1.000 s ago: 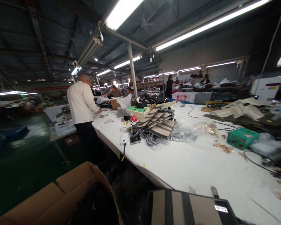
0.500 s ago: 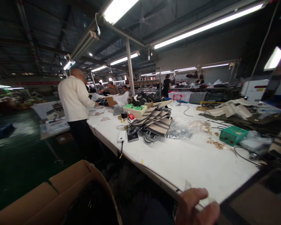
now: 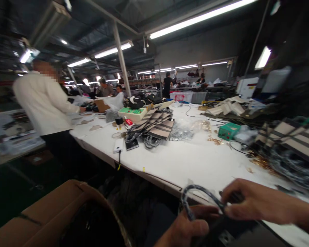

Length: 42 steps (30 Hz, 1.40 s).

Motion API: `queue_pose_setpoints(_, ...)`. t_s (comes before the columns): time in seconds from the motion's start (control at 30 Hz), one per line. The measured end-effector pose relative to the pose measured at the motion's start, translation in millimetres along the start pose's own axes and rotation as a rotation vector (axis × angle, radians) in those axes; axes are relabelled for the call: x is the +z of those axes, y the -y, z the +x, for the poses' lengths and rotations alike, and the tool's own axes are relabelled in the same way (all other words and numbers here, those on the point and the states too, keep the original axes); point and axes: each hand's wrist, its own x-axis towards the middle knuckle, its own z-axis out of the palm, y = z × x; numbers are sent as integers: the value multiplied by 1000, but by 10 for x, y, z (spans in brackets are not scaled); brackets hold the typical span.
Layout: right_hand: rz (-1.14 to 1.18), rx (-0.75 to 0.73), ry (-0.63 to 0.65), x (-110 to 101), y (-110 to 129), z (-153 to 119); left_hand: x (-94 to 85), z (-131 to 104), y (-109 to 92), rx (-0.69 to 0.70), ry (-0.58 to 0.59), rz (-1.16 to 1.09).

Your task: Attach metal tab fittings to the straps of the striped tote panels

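Observation:
At the table's near edge, a dark, plastic-wrapped curved handle (image 3: 199,188) arches between my two hands. My left hand (image 3: 186,224) is closed around its left end, low in the view. The fingers of my right hand (image 3: 243,199) pinch its right end. Below my hands is a dark piece (image 3: 229,233), partly hidden and blurred. Striped panels with wrapped handles (image 3: 159,125) are piled on the white table (image 3: 170,164), farther off.
An open cardboard box (image 3: 48,209) stands at lower left. More striped panels with wrapped handles (image 3: 296,147) lie at right, near a green box device (image 3: 228,131). A person in a white top (image 3: 45,103) stands at the table's left side.
The view has swung to the right. Both hands now show with the wrapped handle between them; before, only one hand was visible at the table edge.

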Motion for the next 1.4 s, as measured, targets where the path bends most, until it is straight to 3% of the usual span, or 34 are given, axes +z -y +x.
queue_pose_setpoints(0.03, 32, -15, 197, 0, 21, 122, -105, 20, 131, -4, -27, -51)
queue_pose_setpoints(0.1, 33, -18, 336, 40, 12, 373, -293, 56, 380, -48, -51, -104)
queue_pose_setpoints(0.23, -89, 57, 291, 224, -173, 744, -400, 88, 638, -211, -231, -129)
queue_pose_setpoints(0.5, -297, 115, 298, 504, -601, 1070, -304, 278, 703, -318, -513, -115)
queue_pose_setpoints(0.83, -306, 125, 198, 458, -819, 1174, -277, 614, 675, -318, -611, -148)
queue_pose_setpoints(0.9, -230, 88, 77, 469, -867, 1148, -264, 650, 683, -320, -635, -149)
queue_pose_setpoints(0.97, -75, 14, -203, 454, -859, 1038, -245, 663, 696, -322, -656, -151)
queue_pose_setpoints(1.03, 173, -27, -499, 418, -780, 853, -226, 667, 700, -323, -674, -157)
queue_pose_setpoints(1.1, 516, -45, -679, 403, -658, 642, -211, 672, 692, -325, -687, -167)
queue_pose_setpoints(1.23, 1172, -145, -737, 586, -496, 375, -192, 695, 653, -339, -698, -186)
queue_pose_setpoints(1.4, 1329, -138, -792, 944, -602, 416, -185, 720, 648, -340, -719, -189)
